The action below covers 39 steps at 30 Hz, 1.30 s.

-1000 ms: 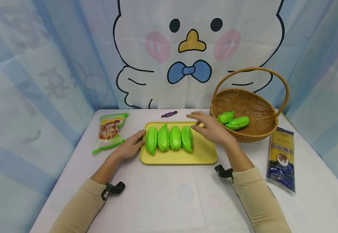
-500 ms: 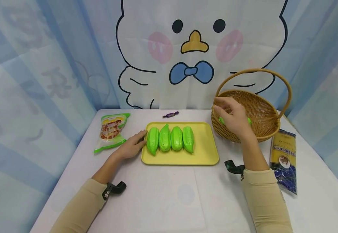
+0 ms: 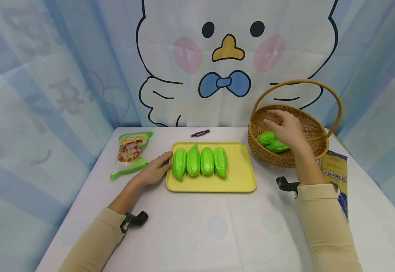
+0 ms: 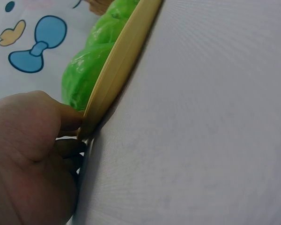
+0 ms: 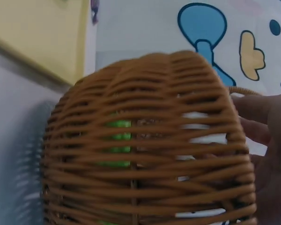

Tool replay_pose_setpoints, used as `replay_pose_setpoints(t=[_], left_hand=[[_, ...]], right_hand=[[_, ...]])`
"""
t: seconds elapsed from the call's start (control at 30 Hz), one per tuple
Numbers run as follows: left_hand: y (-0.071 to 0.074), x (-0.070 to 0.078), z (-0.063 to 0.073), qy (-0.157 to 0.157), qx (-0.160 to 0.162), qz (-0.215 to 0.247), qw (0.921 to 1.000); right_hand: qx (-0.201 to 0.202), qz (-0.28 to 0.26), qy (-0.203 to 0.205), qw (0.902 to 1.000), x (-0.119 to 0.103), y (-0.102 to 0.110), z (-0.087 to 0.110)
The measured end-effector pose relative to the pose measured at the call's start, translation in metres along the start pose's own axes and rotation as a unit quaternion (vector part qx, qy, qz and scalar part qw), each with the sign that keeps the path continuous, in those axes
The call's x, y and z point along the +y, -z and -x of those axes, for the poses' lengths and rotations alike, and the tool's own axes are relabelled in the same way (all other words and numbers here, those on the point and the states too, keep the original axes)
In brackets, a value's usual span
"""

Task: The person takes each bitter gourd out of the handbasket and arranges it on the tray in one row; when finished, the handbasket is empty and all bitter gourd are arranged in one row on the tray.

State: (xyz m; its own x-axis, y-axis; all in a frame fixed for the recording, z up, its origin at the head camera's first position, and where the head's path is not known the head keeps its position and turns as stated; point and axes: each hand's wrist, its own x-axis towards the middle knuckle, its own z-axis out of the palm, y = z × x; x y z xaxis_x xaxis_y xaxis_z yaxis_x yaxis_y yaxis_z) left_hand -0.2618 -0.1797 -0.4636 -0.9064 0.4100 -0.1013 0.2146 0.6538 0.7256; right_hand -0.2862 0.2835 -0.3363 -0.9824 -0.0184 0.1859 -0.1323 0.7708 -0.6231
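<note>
The left hand rests at the left edge of a yellow tray, its fingers touching the rim. Several glossy green elongated vegetables lie side by side on the tray. The right hand is over the mouth of a brown wicker basket, its fingers loosely bent and nothing seen between them. Inside the basket lie green vegetables, partly covered by this hand. In the right wrist view, the basket's woven wall hides part of the right hand's fingers.
A snack bag with green edges lies left of the tray. Behind the tray is a small purple wrapped candy. A gold-and-blue packet lies right of the basket, partly under the right forearm. The basket's arched handle rises above it.
The right hand has moved rightward from the tray to over the basket. Most recently it shifted farther right, uncovering more of the green vegetables inside. The left hand stays at the tray's edge.
</note>
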Motion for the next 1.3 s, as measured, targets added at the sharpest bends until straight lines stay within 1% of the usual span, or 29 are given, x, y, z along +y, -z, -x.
replay_pose_setpoints(t=[0.07, 0.13, 0.23, 0.53, 0.77, 1.0, 1.3], left_hand=[[0.000, 0.001, 0.000, 0.000, -0.001, 0.000, 1.0000], [0.000, 0.001, 0.000, 0.001, 0.000, 0.000, 1.0000], [0.001, 0.001, 0.000, 0.002, 0.002, 0.001, 1.0000], [0.000, 0.000, 0.000, -0.002, 0.005, -0.003, 1.0000], [-0.001, 0.000, 0.000, -0.006, 0.005, -0.008, 0.9999], [-0.001, 0.001, 0.000, -0.003, 0.004, -0.007, 1.0000], [-0.001, 0.000, -0.001, -0.005, 0.003, -0.005, 1.0000]], right_hand=[[-0.035, 0.016, -0.010, 0.9992, 0.004, 0.002, -0.005], [-0.062, 0.029, -0.017, 0.9975, 0.007, 0.004, -0.009], [-0.082, 0.042, -0.022, 0.9955, 0.012, 0.006, -0.015], [-0.138, 0.012, -0.042, 0.9895, 0.023, 0.008, -0.029], [-0.192, 0.012, -0.059, 0.9795, 0.026, 0.006, -0.034], [-0.187, 0.013, -0.073, 0.9795, 0.035, -0.004, -0.038], [-0.203, 0.014, -0.098, 0.9742, 0.043, -0.012, -0.040]])
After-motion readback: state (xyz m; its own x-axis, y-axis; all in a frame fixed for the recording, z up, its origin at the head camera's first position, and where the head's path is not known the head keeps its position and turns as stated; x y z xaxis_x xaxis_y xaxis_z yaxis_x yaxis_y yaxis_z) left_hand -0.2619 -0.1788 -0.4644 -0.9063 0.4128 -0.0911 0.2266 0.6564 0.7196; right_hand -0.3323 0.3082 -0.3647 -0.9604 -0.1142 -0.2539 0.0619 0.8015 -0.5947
